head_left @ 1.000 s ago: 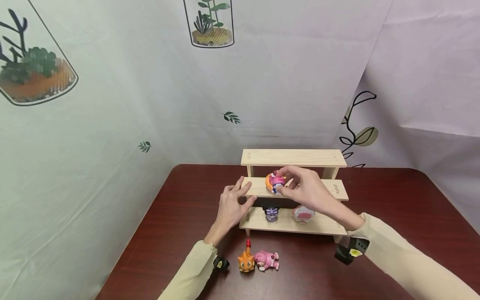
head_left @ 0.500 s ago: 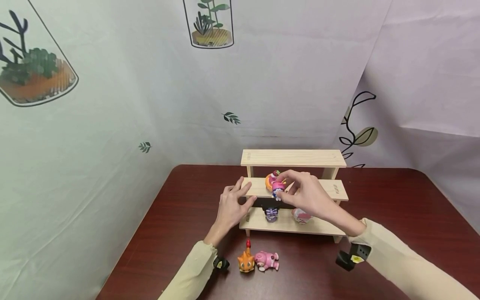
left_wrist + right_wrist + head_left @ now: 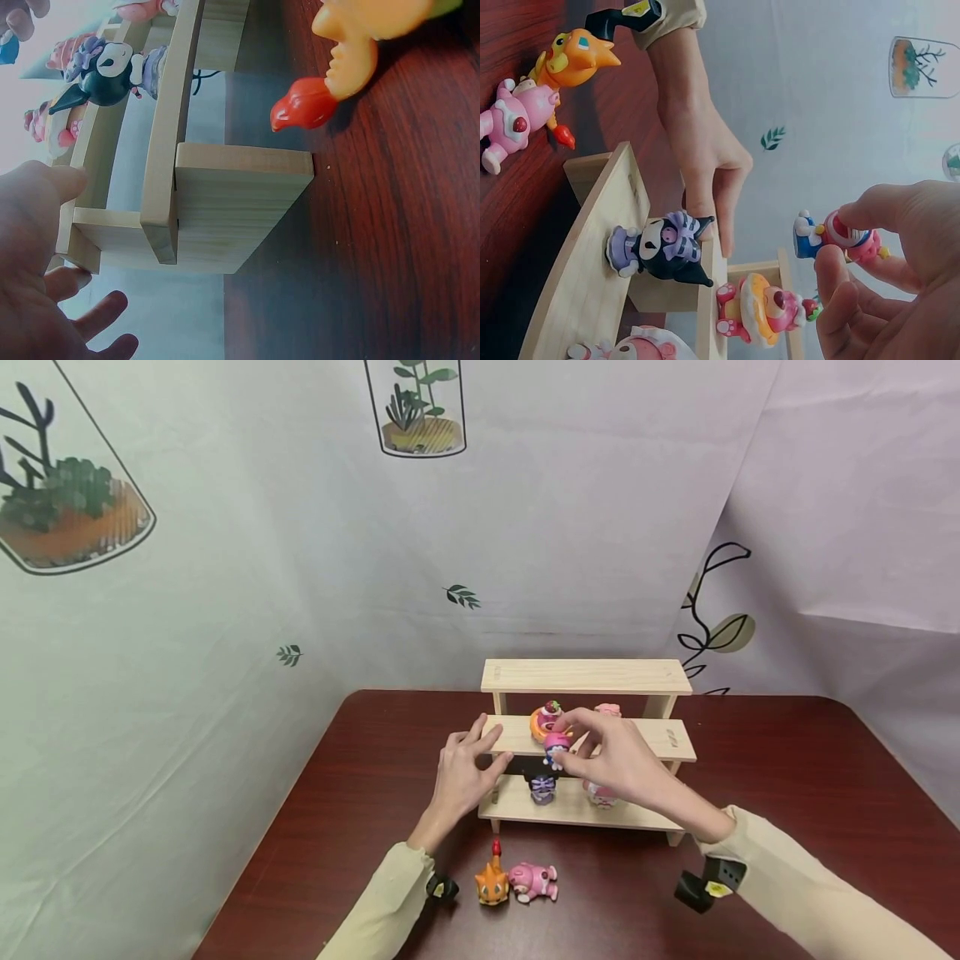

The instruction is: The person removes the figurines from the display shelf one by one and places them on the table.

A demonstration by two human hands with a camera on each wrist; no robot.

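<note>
My right hand [image 3: 615, 756] pinches a small figurine [image 3: 838, 236] with a pink head and blue-and-white body between thumb and fingers. It is held just in front of the middle tier, near a pink bear figurine with an orange ring [image 3: 759, 307] standing there. My left hand [image 3: 459, 777] rests on the left end of the wooden three-tier display shelf [image 3: 585, 677]. Its thumb [image 3: 67, 180] touches the middle tier's front edge, the other fingers spread. A black-and-purple figurine [image 3: 543, 788] and a pink-and-white figurine [image 3: 600, 794] occupy the lowest tier.
On the dark red table [image 3: 360, 827] before the shelf are an orange figurine [image 3: 492, 885] with a red tail tip and a pink bear figurine [image 3: 534, 881] lying down. Another pink figurine [image 3: 607, 710] shows behind my right hand. A patterned cloth [image 3: 585, 527] hangs behind.
My right hand has brought the pinched figurine down and forward, away from the ring bear on the middle tier. The left hand stays where it was.
</note>
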